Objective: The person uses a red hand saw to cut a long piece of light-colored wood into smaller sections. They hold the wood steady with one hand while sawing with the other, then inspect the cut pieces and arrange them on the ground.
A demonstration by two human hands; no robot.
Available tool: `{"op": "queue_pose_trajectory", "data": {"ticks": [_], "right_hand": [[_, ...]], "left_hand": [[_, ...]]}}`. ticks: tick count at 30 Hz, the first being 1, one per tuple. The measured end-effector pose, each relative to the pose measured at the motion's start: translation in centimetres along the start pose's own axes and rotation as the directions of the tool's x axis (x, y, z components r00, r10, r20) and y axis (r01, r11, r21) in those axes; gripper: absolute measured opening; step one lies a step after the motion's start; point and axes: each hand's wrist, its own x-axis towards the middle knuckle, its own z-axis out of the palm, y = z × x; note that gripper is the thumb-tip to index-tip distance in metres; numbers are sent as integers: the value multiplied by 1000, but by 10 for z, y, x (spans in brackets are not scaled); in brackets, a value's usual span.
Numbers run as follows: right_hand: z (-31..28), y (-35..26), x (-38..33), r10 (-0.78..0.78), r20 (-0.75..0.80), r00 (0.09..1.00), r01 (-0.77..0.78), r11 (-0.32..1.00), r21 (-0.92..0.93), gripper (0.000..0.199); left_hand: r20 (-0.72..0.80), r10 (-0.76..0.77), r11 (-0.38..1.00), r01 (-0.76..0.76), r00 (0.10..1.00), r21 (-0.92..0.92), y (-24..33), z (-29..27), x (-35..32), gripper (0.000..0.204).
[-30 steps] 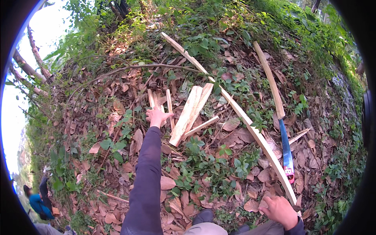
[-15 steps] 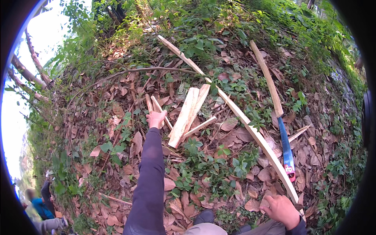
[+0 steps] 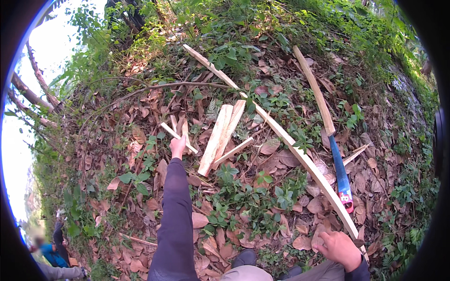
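My left hand (image 3: 177,147) reaches out over the leaf litter, closed on a short pale wooden stick (image 3: 168,129) that slants across it. Just beyond the fingers are more short sticks (image 3: 184,127); whether the hand touches them too I cannot tell. To the right of that hand lie two flat split boards (image 3: 221,136), side by side, with a thin stick (image 3: 236,151) angled against their near end. My right hand (image 3: 341,249) rests low by my knee, loosely bent and holding nothing visible, beside the near end of a long wooden strip (image 3: 300,155).
A blue-bladed handsaw (image 3: 340,164) with a red and white handle lies right of the strip, its tip at a peeled pole (image 3: 316,91). A splinter (image 3: 355,155) lies beside it. A thin branch (image 3: 154,86) arches behind the boards. Another person (image 3: 54,253) is at the lower left.
The stick in my left hand has swung round, its far end now pointing left across the other sticks. My left hand has shifted slightly left and nearer. The right hand stays by the knee.
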Motion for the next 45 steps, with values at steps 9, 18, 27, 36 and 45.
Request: {"op": "queue_pose_trajectory", "data": {"ticks": [9, 18, 27, 36, 45], "right_hand": [[3, 1, 5, -27, -34, 999, 27, 1000, -14, 40], [0, 1, -3, 0, 16, 1000, 1, 999, -49, 40], [0, -19, 2, -204, -107, 973, 193, 975, -110, 33], [28, -47, 73, -10, 234, 972, -209, 412, 887, 102], [41, -29, 92, 54, 122, 991, -112, -160, 981, 48]], "left_hand": [[21, -120, 901, 100, 993, 422, 59, 27, -37, 46], [672, -94, 737, 505, 735, -449, 25, -101, 1, 45], [572, 270, 671, 275, 775, -689, -55, -159, -220, 46], [800, 456, 649, 470, 389, -599, 0, -45, -468, 50], [739, 631, 776, -231, 238, -587, 51, -25, -500, 47]]}}
